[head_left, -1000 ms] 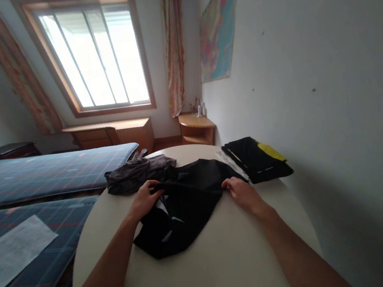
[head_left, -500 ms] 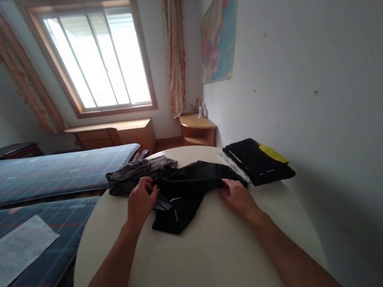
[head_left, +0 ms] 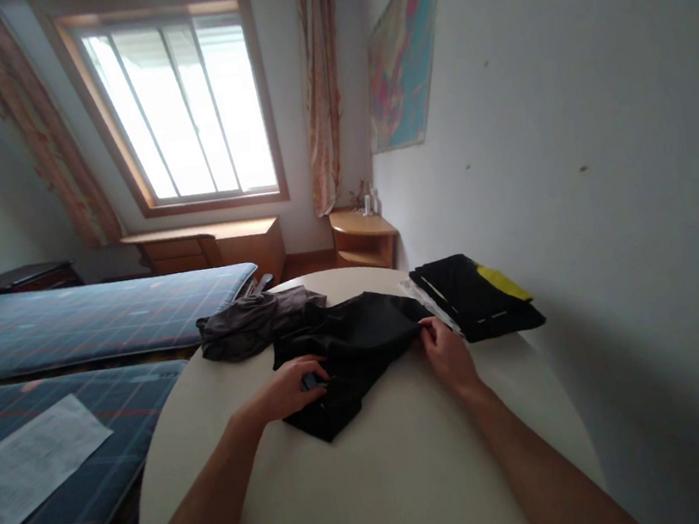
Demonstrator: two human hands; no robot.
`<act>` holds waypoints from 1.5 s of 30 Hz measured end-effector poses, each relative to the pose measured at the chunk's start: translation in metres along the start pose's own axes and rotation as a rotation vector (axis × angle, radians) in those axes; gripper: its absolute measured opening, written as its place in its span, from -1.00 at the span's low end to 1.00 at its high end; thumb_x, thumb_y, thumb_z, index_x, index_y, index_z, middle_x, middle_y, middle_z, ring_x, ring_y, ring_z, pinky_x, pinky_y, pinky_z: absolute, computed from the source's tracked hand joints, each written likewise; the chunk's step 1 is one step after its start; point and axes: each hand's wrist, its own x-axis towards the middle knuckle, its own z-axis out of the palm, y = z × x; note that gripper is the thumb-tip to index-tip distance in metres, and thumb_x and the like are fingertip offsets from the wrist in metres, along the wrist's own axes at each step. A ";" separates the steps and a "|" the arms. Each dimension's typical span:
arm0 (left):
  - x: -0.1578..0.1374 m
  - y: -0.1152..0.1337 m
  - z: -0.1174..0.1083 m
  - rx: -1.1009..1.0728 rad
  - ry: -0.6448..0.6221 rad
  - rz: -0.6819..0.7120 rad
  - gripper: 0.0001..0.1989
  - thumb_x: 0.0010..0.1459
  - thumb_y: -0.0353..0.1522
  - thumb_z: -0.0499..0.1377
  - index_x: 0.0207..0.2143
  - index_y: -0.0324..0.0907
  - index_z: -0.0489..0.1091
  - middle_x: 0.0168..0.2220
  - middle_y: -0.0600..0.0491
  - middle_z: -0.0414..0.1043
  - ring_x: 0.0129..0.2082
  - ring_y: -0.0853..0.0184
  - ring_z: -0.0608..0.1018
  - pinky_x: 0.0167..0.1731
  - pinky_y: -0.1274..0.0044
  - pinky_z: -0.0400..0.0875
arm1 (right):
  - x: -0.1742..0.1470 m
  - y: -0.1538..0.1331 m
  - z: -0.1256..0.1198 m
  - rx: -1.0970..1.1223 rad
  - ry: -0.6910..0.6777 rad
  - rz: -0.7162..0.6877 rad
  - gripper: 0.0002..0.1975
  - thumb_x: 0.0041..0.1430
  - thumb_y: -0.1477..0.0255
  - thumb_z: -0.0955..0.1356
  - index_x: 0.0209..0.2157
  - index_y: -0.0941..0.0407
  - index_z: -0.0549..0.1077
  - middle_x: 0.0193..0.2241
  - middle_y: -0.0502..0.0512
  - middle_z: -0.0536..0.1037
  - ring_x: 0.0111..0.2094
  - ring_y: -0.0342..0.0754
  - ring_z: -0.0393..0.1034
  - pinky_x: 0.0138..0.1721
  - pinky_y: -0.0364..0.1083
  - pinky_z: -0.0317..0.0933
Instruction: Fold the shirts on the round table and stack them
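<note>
A black garment (head_left: 365, 329) lies crumpled and partly spread on the round cream table (head_left: 405, 471); its exact kind is hard to make out. My right hand (head_left: 449, 356) pinches its right edge between thumb and fingers. At the garment's left side, my left hand (head_left: 286, 390) curls thumb and fingertips together on the cloth, with a small grey patch showing inside the curl. One black corner hangs out below the left hand, toward me. Just behind the left part sits a rumpled grey-brown cloth (head_left: 238, 328), touching or nearly touching the garment.
A folded black garment with a yellow panel (head_left: 477, 296) lies at the table's right, beside a whitish, crinkled thin sheet (head_left: 422, 293). The white wall (head_left: 635, 256) stands close on the right. Plaid mattresses (head_left: 103, 318) are on the left, one bearing a paper sheet (head_left: 34, 471).
My left hand has let go of the garment's upper left edge and moved down and right onto its lower part. The upper left edge now lies down. My right hand shifted slightly right.
</note>
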 end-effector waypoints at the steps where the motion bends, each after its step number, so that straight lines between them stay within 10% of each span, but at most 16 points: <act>1: 0.000 0.001 0.000 -0.017 -0.010 -0.002 -0.83 0.08 -0.31 0.22 -0.24 -0.04 0.54 0.12 -0.02 0.46 0.09 0.13 0.50 0.12 0.35 0.35 | 0.001 0.000 0.000 0.020 0.017 -0.006 -0.71 0.28 0.30 0.17 -0.11 0.07 0.43 -0.35 0.13 0.60 -0.30 0.08 0.51 -0.25 -0.01 0.28; 10: -0.001 0.004 0.001 -0.030 0.004 -0.008 -0.56 -0.05 -0.47 0.15 -0.07 -0.08 0.48 0.12 -0.04 0.41 0.08 0.13 0.47 0.13 0.38 0.33 | 0.011 0.004 0.009 0.222 0.063 0.013 -0.72 0.26 0.23 0.17 -0.13 0.09 0.34 -0.25 0.20 0.58 -0.20 0.13 0.50 -0.15 0.07 0.32; 21: 0.003 -0.010 -0.005 0.061 0.180 -0.008 -0.83 0.14 -0.39 0.13 -0.19 -0.10 0.43 -0.17 0.02 0.48 -0.21 0.27 0.52 -0.16 0.47 0.40 | 0.020 0.005 0.005 0.557 0.151 0.086 -0.64 0.17 0.14 0.29 -0.10 0.09 0.31 -0.36 0.09 0.51 -0.37 0.02 0.43 -0.38 -0.03 0.38; 30: 0.006 -0.034 -0.020 0.125 0.826 -0.227 -0.74 0.22 -0.19 0.11 -0.22 -0.13 0.50 -0.26 0.01 0.50 -0.24 0.25 0.50 -0.14 0.45 0.40 | 0.035 0.019 -0.012 0.627 0.361 0.193 -0.56 0.16 0.10 0.30 -0.08 0.13 0.40 -0.34 0.08 0.47 -0.41 -0.05 0.40 -0.44 -0.09 0.39; 34: 0.006 -0.038 -0.018 0.158 0.858 -0.267 -0.69 0.24 -0.16 0.07 -0.24 -0.14 0.52 -0.26 0.01 0.49 -0.35 0.29 0.49 -0.26 0.49 0.40 | 0.034 0.013 -0.006 0.712 0.129 0.046 -0.49 0.22 0.14 0.27 0.15 0.05 0.29 0.04 0.21 0.45 0.02 0.08 0.43 -0.03 0.07 0.40; 38: 0.006 -0.037 -0.010 0.128 0.729 -0.352 -0.70 0.27 -0.15 0.04 -0.23 -0.10 0.48 -0.42 0.07 0.49 -0.44 0.30 0.52 -0.36 0.52 0.35 | 0.023 0.005 0.010 0.659 -0.175 -0.136 -0.12 0.06 0.28 0.39 0.36 -0.03 -0.05 0.38 0.19 0.03 0.35 0.07 0.01 0.20 0.08 0.20; 45: 0.007 -0.024 -0.008 0.071 0.686 -0.379 -0.69 0.29 -0.13 0.01 -0.21 -0.06 0.46 -0.38 0.08 0.57 -0.37 0.27 0.61 -0.34 0.54 0.38 | 0.014 0.004 0.015 0.411 -0.406 -0.075 -0.24 0.07 0.29 0.38 0.29 0.10 0.15 -0.13 0.17 0.53 -0.17 0.04 0.48 -0.07 0.07 0.38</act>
